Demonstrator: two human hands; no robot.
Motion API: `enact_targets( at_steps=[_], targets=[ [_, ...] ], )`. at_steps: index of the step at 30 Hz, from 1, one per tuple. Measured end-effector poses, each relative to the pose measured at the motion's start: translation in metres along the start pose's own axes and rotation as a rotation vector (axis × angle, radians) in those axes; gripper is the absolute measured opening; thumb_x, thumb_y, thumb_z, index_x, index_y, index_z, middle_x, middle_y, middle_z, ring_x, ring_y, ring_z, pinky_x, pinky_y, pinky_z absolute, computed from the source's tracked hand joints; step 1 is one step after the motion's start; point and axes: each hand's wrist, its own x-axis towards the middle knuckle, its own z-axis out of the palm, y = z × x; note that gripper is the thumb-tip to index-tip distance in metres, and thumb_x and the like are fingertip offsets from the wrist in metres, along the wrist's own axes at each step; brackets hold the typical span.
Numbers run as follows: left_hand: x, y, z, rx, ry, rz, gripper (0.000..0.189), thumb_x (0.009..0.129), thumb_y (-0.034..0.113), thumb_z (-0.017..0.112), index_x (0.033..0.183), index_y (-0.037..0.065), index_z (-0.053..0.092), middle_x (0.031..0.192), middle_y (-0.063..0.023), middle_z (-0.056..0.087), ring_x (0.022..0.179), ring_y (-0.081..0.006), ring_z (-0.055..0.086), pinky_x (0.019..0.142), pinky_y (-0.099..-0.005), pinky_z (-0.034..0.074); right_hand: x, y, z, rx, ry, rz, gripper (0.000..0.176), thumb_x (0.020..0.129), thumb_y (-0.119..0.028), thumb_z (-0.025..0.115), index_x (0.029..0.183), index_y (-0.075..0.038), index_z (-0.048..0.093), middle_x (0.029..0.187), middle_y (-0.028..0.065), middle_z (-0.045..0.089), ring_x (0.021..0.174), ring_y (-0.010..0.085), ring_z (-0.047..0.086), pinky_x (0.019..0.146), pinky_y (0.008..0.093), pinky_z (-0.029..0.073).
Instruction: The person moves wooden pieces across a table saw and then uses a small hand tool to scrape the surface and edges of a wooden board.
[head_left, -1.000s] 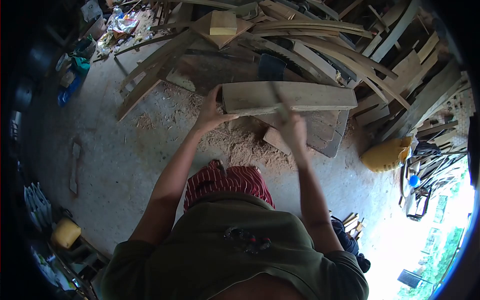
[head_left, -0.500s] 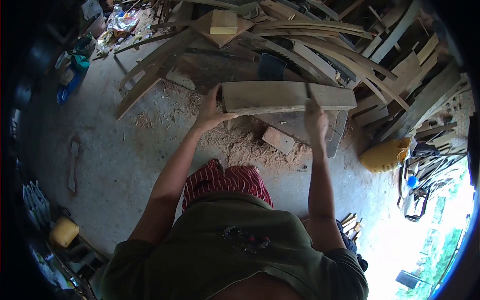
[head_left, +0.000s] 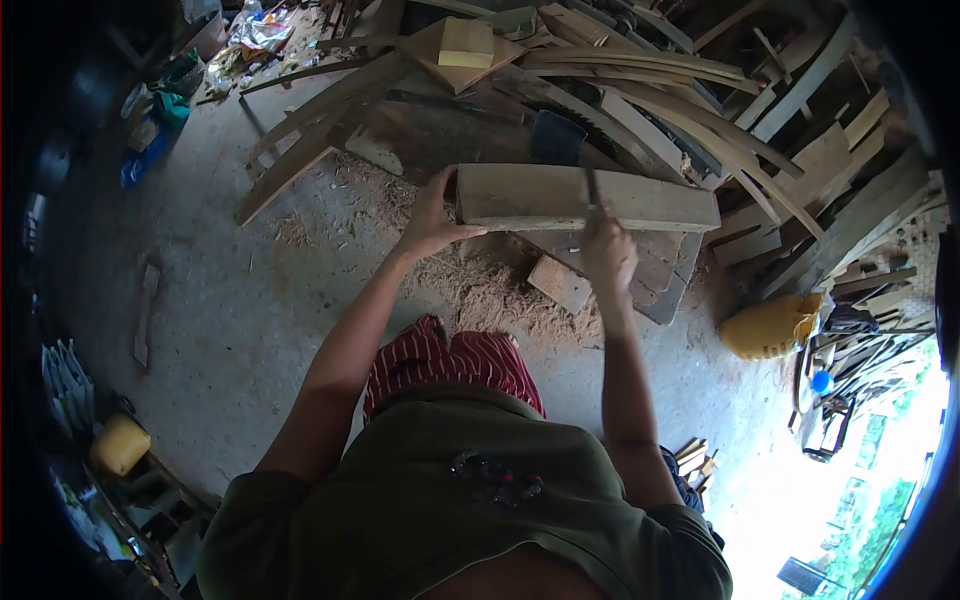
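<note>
A thick, slightly curved wooden beam [head_left: 520, 192] lies crosswise in front of me. My left hand [head_left: 435, 218] is closed around its left end, thumb along the near edge and fingers behind. Near the middle of the beam, my right hand [head_left: 608, 250] is wrapped round a tool with a dark, narrow end [head_left: 591, 186]; I cannot tell its kind. That dark end overlaps the beam's upper face. Below the beam, a small wood block [head_left: 560, 283] rests among shavings [head_left: 480, 290], beside a flat board [head_left: 655, 268] that the beam partly covers.
Curved planks [head_left: 690, 110] and offcuts are heaped at the back and right. A square board bearing a pale block [head_left: 466, 43] sits at the back. Long boards [head_left: 290, 185] jut out on the left. A yellow container [head_left: 770, 326] lies on the concrete floor at right.
My right hand has moved left along the beam with the tool. My left hand keeps its grip on the beam's end. The whole view has shifted slightly.
</note>
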Motion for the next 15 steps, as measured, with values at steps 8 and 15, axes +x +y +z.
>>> enact_targets(
  at_steps=[8, 15],
  targets=[
    [0.000, 0.000, 0.002, -0.065, -0.014, -0.013, 0.111, 0.058, 0.034, 0.090, 0.146, 0.003, 0.029, 0.142, -0.0206, 0.041, 0.132, -0.0374, 0.038, 0.110, -0.0497, 0.032, -0.011, -0.061, 0.002, 0.013, -0.108, -0.229, 0.047, 0.094, -0.024, 0.052, 0.140, -0.018, 0.050, 0.082, 0.0158, 0.071, 0.059, 0.0249, 0.070, 0.051, 0.0377, 0.058],
    [0.000, -0.004, 0.006, -0.072, 0.032, 0.027, 0.108, 0.059, 0.033, 0.090, 0.145, 0.004, 0.031, 0.140, -0.0197, 0.044, 0.129, -0.0371, 0.041, 0.109, -0.0499, 0.033, -0.006, -0.074, 0.009, 0.101, -0.096, -0.052, 0.041, 0.095, -0.028, 0.050, 0.134, -0.015, 0.055, 0.086, 0.0202, 0.070, 0.070, 0.0335, 0.071, 0.056, 0.0426, 0.059]
  ],
)
